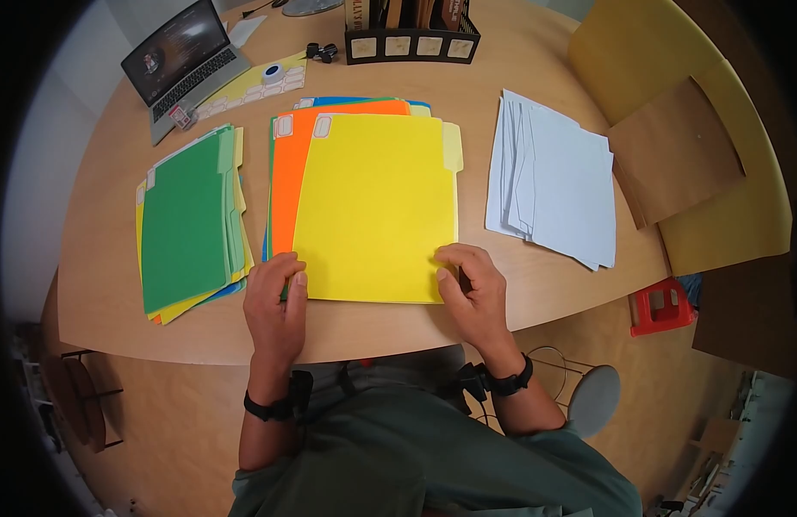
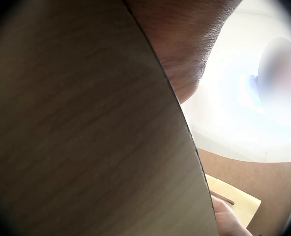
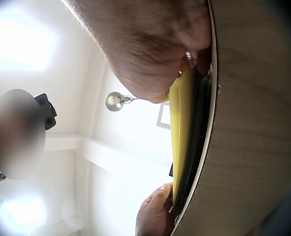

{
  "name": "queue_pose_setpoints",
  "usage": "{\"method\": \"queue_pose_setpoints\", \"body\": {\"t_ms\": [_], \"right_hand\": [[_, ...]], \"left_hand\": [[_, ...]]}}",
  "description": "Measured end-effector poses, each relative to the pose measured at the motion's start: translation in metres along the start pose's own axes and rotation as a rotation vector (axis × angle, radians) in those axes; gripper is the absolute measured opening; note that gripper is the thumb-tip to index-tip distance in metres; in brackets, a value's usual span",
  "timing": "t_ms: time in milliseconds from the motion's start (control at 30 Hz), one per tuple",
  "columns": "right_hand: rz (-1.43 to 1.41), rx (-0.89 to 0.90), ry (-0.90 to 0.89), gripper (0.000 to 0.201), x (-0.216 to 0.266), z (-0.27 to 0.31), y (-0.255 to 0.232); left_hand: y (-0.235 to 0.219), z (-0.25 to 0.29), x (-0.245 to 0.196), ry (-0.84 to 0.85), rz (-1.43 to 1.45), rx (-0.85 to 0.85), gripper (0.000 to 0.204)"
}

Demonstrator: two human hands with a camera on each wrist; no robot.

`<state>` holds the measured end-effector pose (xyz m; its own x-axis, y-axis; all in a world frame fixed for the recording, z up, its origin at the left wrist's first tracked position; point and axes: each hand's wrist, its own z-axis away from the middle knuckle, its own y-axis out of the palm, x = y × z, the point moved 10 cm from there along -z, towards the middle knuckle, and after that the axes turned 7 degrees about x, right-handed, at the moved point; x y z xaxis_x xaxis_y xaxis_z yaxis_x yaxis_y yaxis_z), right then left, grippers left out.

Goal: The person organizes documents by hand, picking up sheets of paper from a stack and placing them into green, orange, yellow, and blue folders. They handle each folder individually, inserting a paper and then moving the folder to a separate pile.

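A bright yellow folder (image 1: 377,207) with a white label lies on top of a pile in front of me. My left hand (image 1: 276,297) holds its lower left edge, fingers bent over the side and thumb near the corner. At the lower right edge my right hand (image 1: 478,289) pinches it with curled fingers and thumb. Under it show an orange folder (image 1: 286,185), plus green and blue edges. In the right wrist view, the yellow folder (image 3: 182,118) stretches between both hands above dark folder edges. Tabletop and forearm fill most of the left wrist view.
Green and other coloured folders (image 1: 187,224) are stacked on the left. White papers (image 1: 554,181) lie on the right, near a yellow board (image 1: 717,103). Behind are a laptop (image 1: 183,69), label sheets (image 1: 282,86) and a black book rack (image 1: 413,47). The table's front edge is close.
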<state>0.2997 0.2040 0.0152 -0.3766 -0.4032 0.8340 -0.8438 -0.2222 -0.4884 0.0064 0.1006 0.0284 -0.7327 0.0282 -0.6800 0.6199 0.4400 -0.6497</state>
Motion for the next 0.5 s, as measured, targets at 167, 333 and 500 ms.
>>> {"method": "queue_pose_setpoints", "body": {"t_ms": [167, 333, 500], "right_hand": [[0.006, 0.004, -0.018, 0.023, 0.0028, -0.0002, -0.0005], [0.029, -0.024, -0.100, 0.022, 0.0077, 0.0005, -0.0023], [0.013, -0.013, -0.059, 0.023, 0.0037, 0.0014, -0.0020]], "left_hand": [[-0.0003, -0.0002, -0.0026, -0.006, -0.002, 0.011, 0.012], [0.0009, 0.0008, -0.0036, 0.032, -0.034, 0.002, 0.013], [-0.0012, 0.0017, 0.0037, -0.104, 0.013, -0.029, 0.012]]}}
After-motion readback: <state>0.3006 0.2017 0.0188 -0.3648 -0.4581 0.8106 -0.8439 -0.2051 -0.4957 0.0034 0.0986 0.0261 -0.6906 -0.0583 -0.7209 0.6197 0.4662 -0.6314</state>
